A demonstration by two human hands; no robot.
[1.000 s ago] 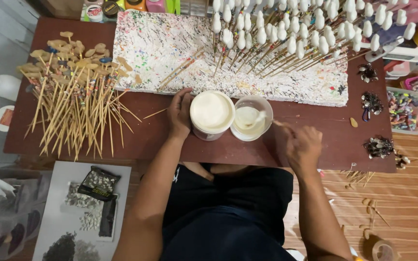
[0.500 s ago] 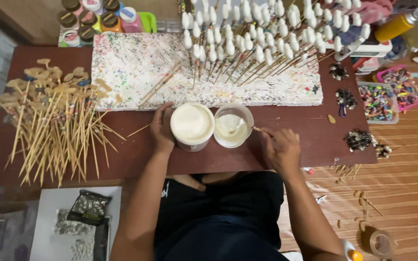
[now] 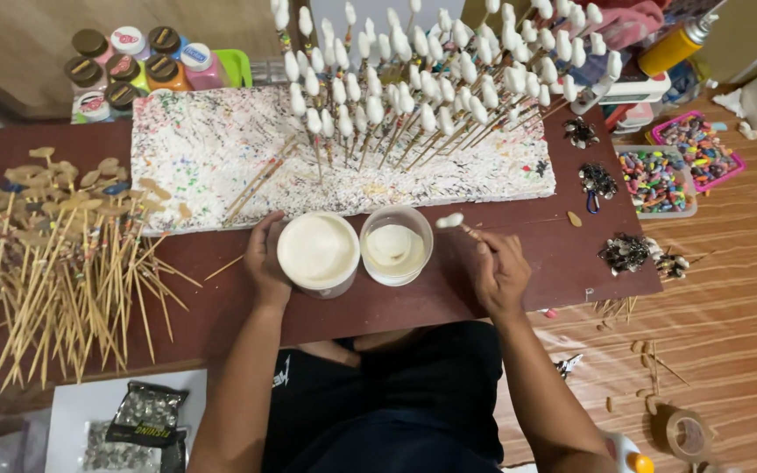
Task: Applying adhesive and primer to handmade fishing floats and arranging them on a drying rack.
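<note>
Skewer (image 3: 459,225) with a white-coated tip, pinched in right hand (image 3: 499,271), tip just right of the smaller paint cup (image 3: 396,246).

Stick's long axis runs from the fingers toward 10 o'clock, coated end up and left, clear of the cup rim. Smaller cup lies at 9 o'clock from the right hand, which is the nearer one. Left hand (image 3: 265,263) is curled around the larger cup (image 3: 318,252), touching its left side, at the front edge of the table (image 3: 378,307). Foam board (image 3: 212,158) with standing coated sticks lies at 12 o'clock; bare skewers (image 3: 54,263) are well apart at 9 o'clock.
</note>
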